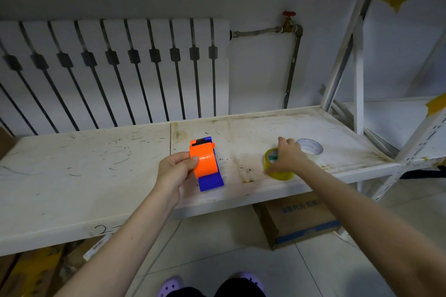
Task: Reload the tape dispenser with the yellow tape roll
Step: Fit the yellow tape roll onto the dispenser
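Note:
An orange and blue tape dispenser [205, 163] is held over the middle of the white shelf board [84, 171], with my left hand [176, 170] wrapped around its orange cover from the left. To the right, the yellow tape roll [271, 164] stands tilted on its edge near the board's front. My right hand [289, 155] grips it from above, fingers reaching into its core, and hides most of the roll.
A white tape roll [310, 148] lies flat just behind my right hand. White rack posts [358, 75] rise at the right. A radiator [108, 72] lines the wall behind. A cardboard box [301, 219] sits on the floor under the board's front edge.

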`<state>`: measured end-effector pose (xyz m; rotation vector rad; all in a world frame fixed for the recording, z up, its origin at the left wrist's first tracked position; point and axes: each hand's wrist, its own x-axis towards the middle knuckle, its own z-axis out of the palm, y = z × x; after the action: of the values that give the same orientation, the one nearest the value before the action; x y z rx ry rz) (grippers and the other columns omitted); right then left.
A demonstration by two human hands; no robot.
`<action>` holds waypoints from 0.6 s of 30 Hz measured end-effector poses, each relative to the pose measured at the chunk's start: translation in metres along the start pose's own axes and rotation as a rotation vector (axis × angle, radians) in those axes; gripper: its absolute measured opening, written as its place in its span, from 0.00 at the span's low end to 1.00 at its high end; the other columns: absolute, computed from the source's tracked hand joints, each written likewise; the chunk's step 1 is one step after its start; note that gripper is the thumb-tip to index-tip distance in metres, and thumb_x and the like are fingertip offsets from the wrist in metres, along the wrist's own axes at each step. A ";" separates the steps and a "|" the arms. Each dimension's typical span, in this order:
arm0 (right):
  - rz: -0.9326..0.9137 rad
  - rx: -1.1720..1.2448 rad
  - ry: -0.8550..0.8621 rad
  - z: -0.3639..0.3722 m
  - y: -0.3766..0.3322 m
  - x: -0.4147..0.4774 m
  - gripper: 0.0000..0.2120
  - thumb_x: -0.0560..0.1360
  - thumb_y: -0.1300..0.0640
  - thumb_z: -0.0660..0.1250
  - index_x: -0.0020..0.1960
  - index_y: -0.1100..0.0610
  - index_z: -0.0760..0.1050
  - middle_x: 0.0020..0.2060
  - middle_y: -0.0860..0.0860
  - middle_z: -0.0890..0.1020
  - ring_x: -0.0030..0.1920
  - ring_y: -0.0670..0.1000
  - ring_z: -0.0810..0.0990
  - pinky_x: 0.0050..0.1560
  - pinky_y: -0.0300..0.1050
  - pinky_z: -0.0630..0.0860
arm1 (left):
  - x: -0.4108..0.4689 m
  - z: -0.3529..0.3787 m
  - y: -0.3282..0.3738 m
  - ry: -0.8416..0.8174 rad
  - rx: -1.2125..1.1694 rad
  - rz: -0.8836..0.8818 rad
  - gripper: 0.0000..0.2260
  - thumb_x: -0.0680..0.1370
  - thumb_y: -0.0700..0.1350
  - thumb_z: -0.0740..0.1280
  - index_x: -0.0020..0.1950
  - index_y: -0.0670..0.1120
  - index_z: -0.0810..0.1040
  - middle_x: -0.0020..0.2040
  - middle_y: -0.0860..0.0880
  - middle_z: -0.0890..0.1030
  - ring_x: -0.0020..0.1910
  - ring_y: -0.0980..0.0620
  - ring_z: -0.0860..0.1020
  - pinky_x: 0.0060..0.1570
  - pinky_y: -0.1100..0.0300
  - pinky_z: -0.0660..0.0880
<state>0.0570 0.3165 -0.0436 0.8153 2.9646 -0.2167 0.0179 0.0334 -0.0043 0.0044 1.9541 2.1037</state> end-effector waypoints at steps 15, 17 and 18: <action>-0.149 1.280 -0.270 -0.009 -0.035 -0.040 0.37 0.63 0.62 0.78 0.67 0.54 0.64 0.65 0.56 0.69 0.61 0.58 0.74 0.48 0.48 0.78 | -0.010 0.002 0.002 -0.009 0.037 0.072 0.05 0.75 0.35 0.67 0.45 0.44 0.78 0.39 0.49 0.79 0.37 0.55 0.76 0.40 0.61 0.72; -0.246 1.457 -0.327 -0.006 -0.038 -0.052 0.39 0.60 0.64 0.76 0.67 0.53 0.63 0.67 0.57 0.68 0.64 0.59 0.73 0.52 0.52 0.78 | -0.015 0.002 0.005 -0.007 0.036 0.105 0.05 0.75 0.35 0.67 0.48 0.42 0.78 0.38 0.49 0.78 0.37 0.55 0.75 0.40 0.62 0.73; -0.296 1.478 -0.330 -0.006 -0.041 -0.058 0.40 0.60 0.64 0.75 0.68 0.53 0.63 0.68 0.56 0.67 0.66 0.59 0.72 0.55 0.54 0.78 | -0.018 0.002 0.006 -0.009 0.038 0.125 0.06 0.75 0.34 0.67 0.50 0.41 0.78 0.38 0.50 0.78 0.37 0.56 0.75 0.39 0.63 0.74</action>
<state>0.0853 0.2531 -0.0273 0.2237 2.1440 -2.3442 0.0343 0.0311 0.0047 0.1469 2.0370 2.1390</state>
